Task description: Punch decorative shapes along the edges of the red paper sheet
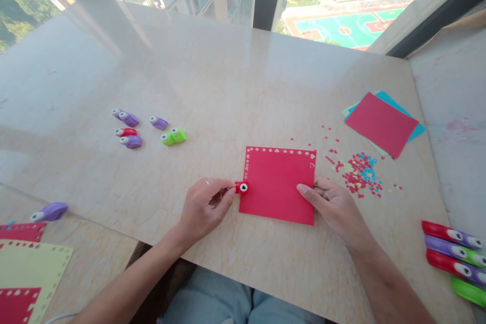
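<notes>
- Left hand (203, 207) pinches the small red punch (241, 188), hard and light, at the card's left edge.
- Right hand (334, 205), fingers flat and loose, pins the thin, floppy red card (279, 187) at its right edge.

Sunlit marble table (212, 76) beside windows (341, 5)

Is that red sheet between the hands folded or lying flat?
Flat: the red sheet lies spread on the table, all four edges visible.
</notes>
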Motion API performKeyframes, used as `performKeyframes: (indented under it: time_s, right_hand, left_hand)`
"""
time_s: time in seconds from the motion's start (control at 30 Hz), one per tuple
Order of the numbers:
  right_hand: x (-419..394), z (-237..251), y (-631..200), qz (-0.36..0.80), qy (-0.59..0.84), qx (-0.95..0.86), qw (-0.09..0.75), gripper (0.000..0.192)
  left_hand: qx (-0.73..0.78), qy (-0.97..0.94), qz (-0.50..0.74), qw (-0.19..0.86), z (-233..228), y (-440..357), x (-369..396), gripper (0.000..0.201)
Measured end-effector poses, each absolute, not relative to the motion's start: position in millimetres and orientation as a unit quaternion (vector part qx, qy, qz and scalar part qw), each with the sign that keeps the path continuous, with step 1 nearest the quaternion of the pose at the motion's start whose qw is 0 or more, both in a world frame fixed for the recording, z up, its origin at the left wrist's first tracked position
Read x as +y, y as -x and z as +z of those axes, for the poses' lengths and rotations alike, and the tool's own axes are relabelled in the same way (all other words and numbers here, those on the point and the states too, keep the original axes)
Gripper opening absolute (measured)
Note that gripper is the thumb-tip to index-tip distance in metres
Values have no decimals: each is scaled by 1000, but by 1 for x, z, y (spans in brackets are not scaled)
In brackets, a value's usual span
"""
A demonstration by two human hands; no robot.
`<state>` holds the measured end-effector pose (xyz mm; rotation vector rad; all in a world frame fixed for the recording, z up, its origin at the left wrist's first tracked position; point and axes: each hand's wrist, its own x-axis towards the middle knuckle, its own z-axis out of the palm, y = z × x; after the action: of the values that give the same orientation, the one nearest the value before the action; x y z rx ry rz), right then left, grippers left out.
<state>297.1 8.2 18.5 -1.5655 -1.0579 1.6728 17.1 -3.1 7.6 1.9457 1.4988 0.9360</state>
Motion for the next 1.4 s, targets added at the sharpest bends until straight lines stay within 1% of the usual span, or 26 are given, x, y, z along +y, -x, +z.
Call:
performKeyframes:
  time_s: [0.23,0.4,0.67,0.93,1.1,1.4]
  right_hand:
    - [8,18,-298,618,596,-414,301,44]
    - [8,20,-298,631,587,-410,298,41]
    - [7,19,-297,631,582,-424,288,37]
    - [8,21,-295,633,583,-420,288,40]
    - [8,21,-295,628,581,-428,290,43]
    - [9,17,-294,644,551,-433,308,43]
  left_hand:
    - [567,-706,330,265,8,-17,-4,15]
    - [567,-700,336,275,9,-18,-4,14]
    - [551,-718,338,258,9,-17,-4,14]
    - [559,-705,341,273,9,-18,-5,14]
    - [584,-659,380,283,14,-19,-5,15]
    - [601,-626,389,307,13,-23,6,34]
